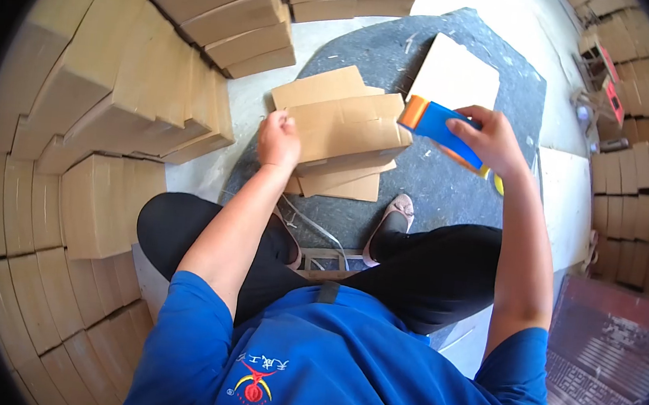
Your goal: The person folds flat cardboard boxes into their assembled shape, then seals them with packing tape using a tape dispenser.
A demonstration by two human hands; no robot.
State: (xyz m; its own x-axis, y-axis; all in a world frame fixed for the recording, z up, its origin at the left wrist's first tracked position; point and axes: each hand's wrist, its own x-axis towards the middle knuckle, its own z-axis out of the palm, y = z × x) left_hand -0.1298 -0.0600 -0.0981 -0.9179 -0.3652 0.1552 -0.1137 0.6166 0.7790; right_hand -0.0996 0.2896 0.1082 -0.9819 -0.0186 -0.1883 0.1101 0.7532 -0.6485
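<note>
In front of me is a cardboard box, its long top flaps folded inward and its side flaps spread out at front and back. My left hand is at the box's left end, fingers curled at the top edge. A blue tape dispenser with an orange front end is in the grip of my right hand, thumb on its side. The dispenser's front lies right by the box's right end. Part of the dispenser's underside is blurred.
A dark mat covers the floor under the box. On it, behind the box, lies a pale flat sheet. Stacks of cartons rise on the left, and more cartons line the right. A brown patterned panel is at lower right.
</note>
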